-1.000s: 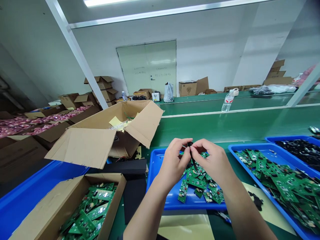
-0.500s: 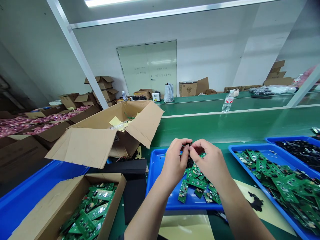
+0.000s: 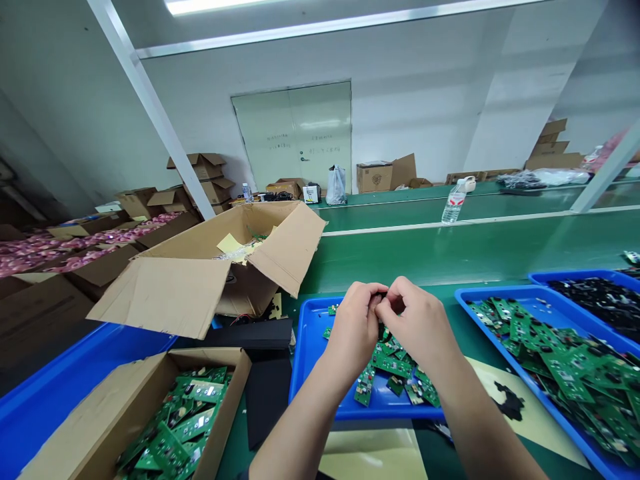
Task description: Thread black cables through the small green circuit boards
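My left hand (image 3: 356,325) and my right hand (image 3: 414,319) meet above a blue tray (image 3: 320,400), fingertips pressed together. Between them is a small black piece (image 3: 383,294), mostly covered by the fingers, so its kind cannot be made out. Both hands are closed around it. Beneath them, several small green circuit boards (image 3: 393,362) lie loosely in the tray, and the wrists hide part of the pile.
An open cardboard box (image 3: 170,287) stands behind a smaller carton (image 3: 220,427) of circuit boards at left. To the right are a blue tray (image 3: 465,293) heaped with boards and another tray (image 3: 537,277) of black parts. A bottle (image 3: 454,203) stands farther back.
My fingers have drawn closer together, and the right hand has turned inward over the black piece, which now shows less. The trays and boxes stay in place.
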A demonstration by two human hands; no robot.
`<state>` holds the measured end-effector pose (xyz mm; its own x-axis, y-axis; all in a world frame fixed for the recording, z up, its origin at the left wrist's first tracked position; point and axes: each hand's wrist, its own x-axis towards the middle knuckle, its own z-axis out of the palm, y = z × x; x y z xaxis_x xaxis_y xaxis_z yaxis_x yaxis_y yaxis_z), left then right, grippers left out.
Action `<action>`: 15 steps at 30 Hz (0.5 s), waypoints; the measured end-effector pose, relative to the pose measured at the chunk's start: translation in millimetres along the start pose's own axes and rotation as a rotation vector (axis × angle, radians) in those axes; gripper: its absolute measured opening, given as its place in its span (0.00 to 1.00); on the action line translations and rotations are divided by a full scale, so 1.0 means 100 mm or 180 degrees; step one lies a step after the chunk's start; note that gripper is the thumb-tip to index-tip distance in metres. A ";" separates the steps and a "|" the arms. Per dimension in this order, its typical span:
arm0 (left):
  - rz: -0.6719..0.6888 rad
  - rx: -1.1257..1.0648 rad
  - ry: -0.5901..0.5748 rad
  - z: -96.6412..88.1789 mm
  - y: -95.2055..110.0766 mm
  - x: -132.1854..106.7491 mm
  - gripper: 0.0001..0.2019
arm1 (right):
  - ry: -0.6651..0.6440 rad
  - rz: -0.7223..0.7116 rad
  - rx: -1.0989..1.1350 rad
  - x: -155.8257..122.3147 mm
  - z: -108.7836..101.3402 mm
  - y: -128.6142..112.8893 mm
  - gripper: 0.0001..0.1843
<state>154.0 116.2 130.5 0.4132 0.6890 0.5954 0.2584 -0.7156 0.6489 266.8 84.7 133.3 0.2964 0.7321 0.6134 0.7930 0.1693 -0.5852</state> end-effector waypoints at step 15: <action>-0.0236 0.0018 -0.0013 0.01 0.02 0.02 0.12 | -0.0235 0.0074 0.0107 0.06 -0.03 -0.01 0.08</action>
<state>156.0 116.1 133.1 0.3962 0.7398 0.5438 0.2934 -0.6633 0.6885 269.9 86.6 139.1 0.2734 0.7826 0.5593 0.7677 0.1728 -0.6171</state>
